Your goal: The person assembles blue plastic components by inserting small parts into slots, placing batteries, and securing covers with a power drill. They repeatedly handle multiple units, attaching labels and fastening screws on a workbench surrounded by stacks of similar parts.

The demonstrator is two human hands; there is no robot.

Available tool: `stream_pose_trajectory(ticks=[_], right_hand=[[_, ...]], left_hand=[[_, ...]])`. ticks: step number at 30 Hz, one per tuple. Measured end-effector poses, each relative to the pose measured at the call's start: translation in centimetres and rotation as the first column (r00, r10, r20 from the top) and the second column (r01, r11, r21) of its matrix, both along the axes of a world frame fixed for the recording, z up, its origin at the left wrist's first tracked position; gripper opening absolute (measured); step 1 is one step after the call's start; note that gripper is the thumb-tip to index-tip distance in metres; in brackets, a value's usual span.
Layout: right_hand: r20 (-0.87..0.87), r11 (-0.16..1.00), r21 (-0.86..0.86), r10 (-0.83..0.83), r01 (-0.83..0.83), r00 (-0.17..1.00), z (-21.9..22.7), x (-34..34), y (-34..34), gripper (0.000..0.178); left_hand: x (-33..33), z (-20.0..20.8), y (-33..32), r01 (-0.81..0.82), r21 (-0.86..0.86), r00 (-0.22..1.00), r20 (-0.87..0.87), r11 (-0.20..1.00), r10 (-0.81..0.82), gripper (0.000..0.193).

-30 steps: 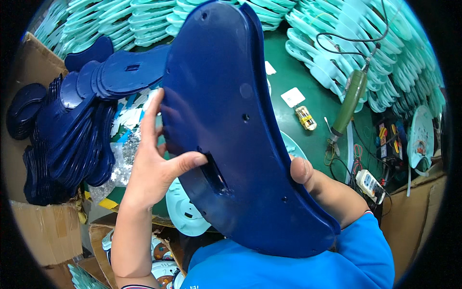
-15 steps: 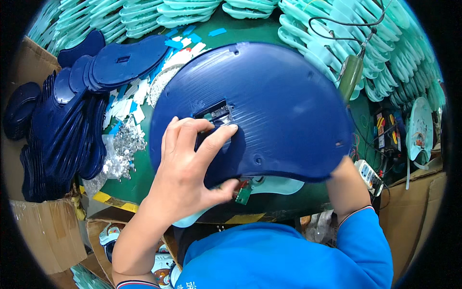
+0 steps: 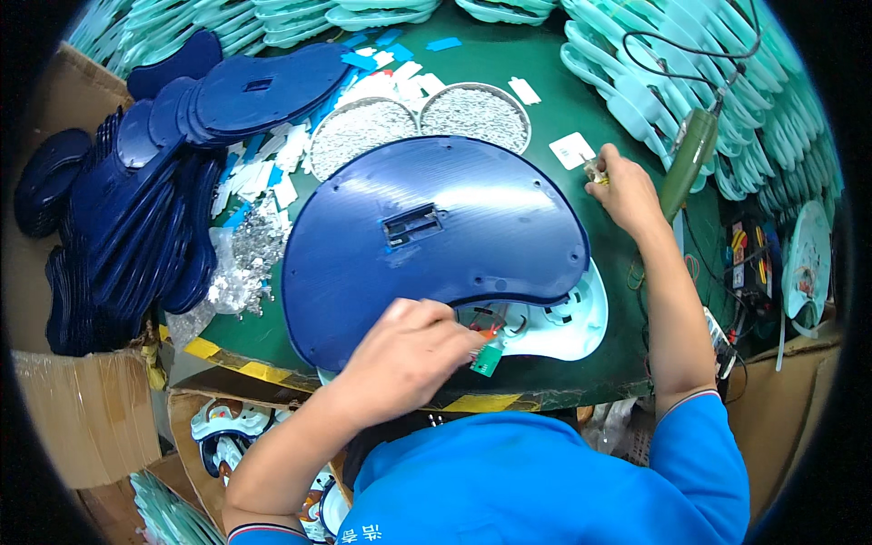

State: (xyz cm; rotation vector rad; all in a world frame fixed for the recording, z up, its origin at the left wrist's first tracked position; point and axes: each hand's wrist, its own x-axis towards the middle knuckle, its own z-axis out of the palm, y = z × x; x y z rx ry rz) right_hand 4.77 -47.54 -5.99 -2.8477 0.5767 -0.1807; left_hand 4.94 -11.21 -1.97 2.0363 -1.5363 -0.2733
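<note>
In the head view, one blue bean-shaped panel [image 3: 436, 263] lies over one mint shell [image 3: 581, 327] on the green table [image 3: 563, 100].
Its long axis runs roughly left to right, left end nearer the person, hollow edge facing them. It lies mostly beyond the left hand [image 3: 404, 354] and apart from the right hand [image 3: 629, 191], leftward. The left fingers bunch beside one green circuit board [image 3: 488, 361]; whether they pinch it cannot be told. The right fingertips pinch one small yellowish piece [image 3: 596, 173].
</note>
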Motion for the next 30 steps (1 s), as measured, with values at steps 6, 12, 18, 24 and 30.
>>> stream_pose_trajectory(ticks=[6,12,18,24,30], right_hand=[[0.520,0.705,0.534,0.161,-0.467,0.839,4.2,1.5,8.8,0.038],[0.507,0.489,0.611,0.363,-0.623,0.782,2.5,3.9,14.9,0.035],[0.507,0.571,0.480,0.439,-0.666,0.742,1.9,4.4,15.4,0.034],[0.497,0.620,0.467,0.405,-0.630,0.768,2.1,4.3,15.7,0.031],[0.523,0.626,0.427,0.418,-0.653,0.743,1.5,4.8,15.9,0.030]], left_hand=[[0.7,0.1,-0.3,0.096,0.054,0.995,-0.003,0.994,-0.096,0.031],[0.7,-1.4,-1.1,-0.029,-0.082,0.997,0.066,0.996,0.035,0.026],[-0.2,-2.4,-0.7,-0.268,-0.202,0.952,0.093,0.942,0.291,0.021],[-0.3,-2.0,-0.6,-0.017,-0.068,0.955,0.293,0.998,0.036,0.024],[-4.7,0.0,0.0,-0.239,-0.245,0.885,-0.454,0.940,0.106,0.017]])
